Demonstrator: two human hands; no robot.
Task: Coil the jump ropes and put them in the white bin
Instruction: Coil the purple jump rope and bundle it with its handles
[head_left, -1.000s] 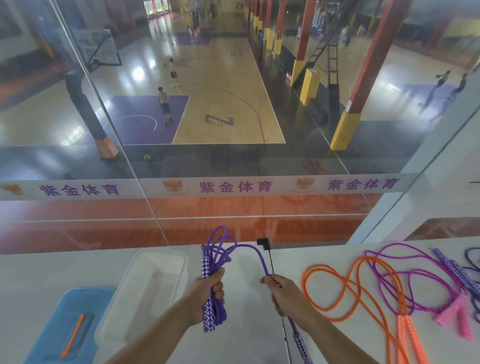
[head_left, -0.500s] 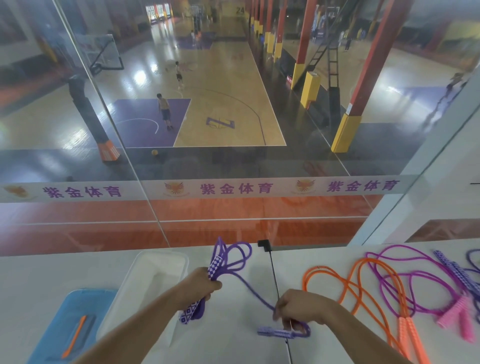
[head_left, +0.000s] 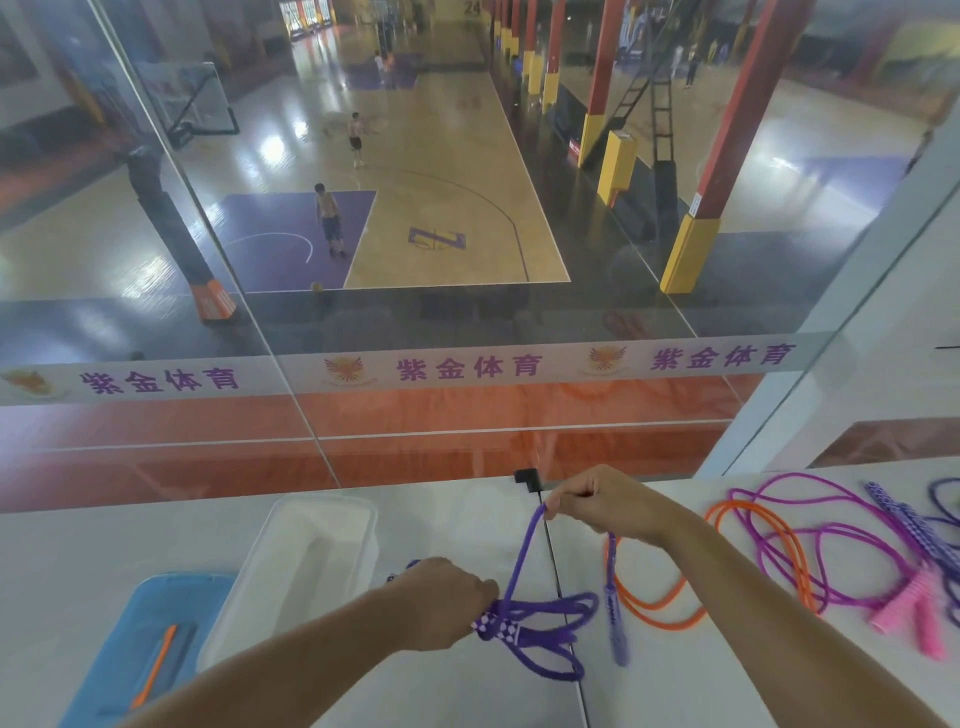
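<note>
Left hand (head_left: 447, 605) grips coiled purple rope (head_left: 540, 631); raised right hand (head_left: 605, 501) pinches its strand.

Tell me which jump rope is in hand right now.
The dark purple rope with checkered handles: left hand grips its coiled loops, right hand pinches its free strand. The orange rope and magenta pink-handled rope lie untouched on the table.

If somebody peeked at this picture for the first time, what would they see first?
Probably the two hands in the middle winding a purple jump rope: the left hand grips the coiled bundle low over the table while the right hand pinches a strand higher up. To their left sits the white bin, and to the right an orange rope lies loose on the table.
</note>
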